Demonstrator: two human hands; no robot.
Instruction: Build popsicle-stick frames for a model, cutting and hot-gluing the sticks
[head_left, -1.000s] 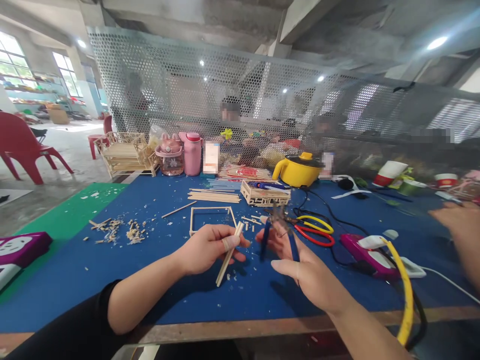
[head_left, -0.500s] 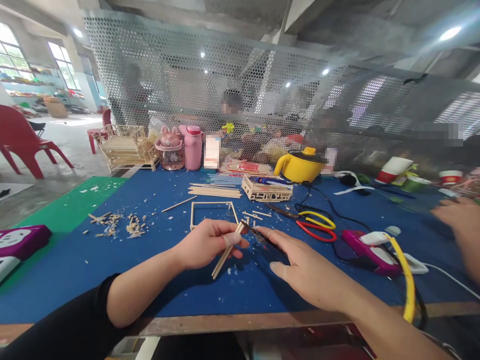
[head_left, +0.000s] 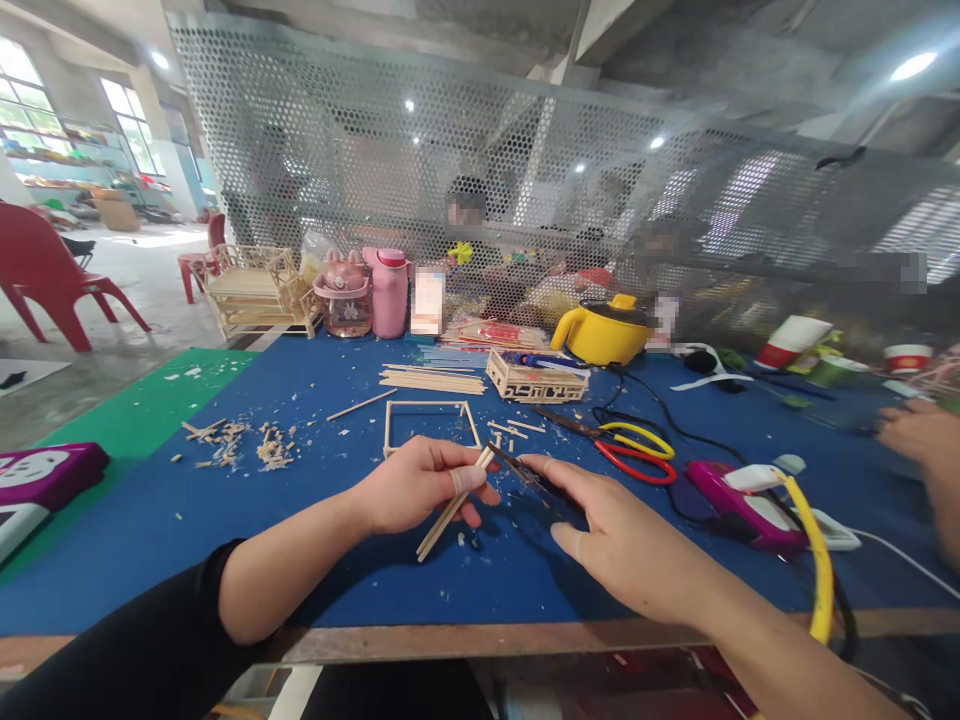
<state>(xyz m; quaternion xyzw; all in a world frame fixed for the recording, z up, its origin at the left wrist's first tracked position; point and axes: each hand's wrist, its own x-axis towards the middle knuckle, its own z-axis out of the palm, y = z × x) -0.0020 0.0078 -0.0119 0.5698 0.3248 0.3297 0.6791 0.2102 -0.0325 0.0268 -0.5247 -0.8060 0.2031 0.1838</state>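
Near the middle of the blue table, my left hand (head_left: pixel 427 485) pinches a few thin wooden sticks (head_left: pixel 450 515), which slant down toward the table's front edge. My right hand (head_left: pixel 600 525) holds a dark cutting tool (head_left: pixel 532 475), partly hidden by the fingers; its tip is close beside the upper ends of the sticks. Just behind my left hand lies a rectangular stick frame (head_left: pixel 427 404). Several short stick pieces (head_left: pixel 527 425) are to the right of the frame.
Scissors with red and yellow handles (head_left: pixel 637 460), a purple power strip (head_left: pixel 742 510) and cables are on the right. Behind stand a small wooden box (head_left: pixel 536 383), a yellow pot (head_left: pixel 604 335) and pink bottles (head_left: pixel 388 300). Scraps (head_left: pixel 274 447) lie left. Another person's hand (head_left: pixel 919 435) is far right.
The tool in my right hand has shifted slightly away from the stick ends. The lower ends of the sticks have tilted a little to the left. The view has moved slightly.
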